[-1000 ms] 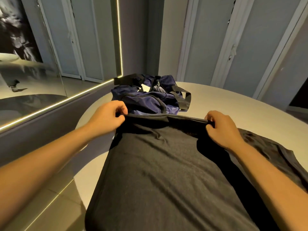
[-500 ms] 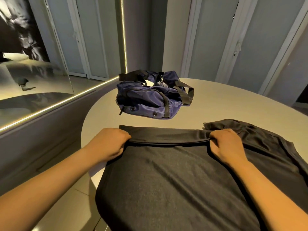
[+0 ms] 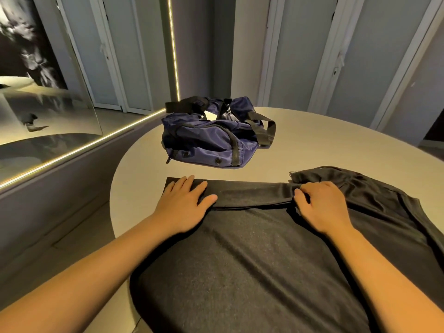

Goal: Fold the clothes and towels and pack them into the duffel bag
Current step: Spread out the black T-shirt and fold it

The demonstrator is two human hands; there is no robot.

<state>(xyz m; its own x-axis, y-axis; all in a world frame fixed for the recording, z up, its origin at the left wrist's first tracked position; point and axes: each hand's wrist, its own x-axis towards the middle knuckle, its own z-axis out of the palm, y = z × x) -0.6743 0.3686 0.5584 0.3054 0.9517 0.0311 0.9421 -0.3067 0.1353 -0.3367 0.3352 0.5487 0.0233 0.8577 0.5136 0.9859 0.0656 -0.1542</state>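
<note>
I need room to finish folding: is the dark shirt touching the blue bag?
Apart. The head view shows a strip of bare table between the folded far edge of the shirt and the bag.

A round, pale table [image 3: 312, 145] fills the middle of the frame before me. A navy duffel bag [image 3: 206, 143] with black straps sits on it at upper centre. A dark grey garment [image 3: 252, 248] lies spread across the lower half, its far edge folded over.
</note>
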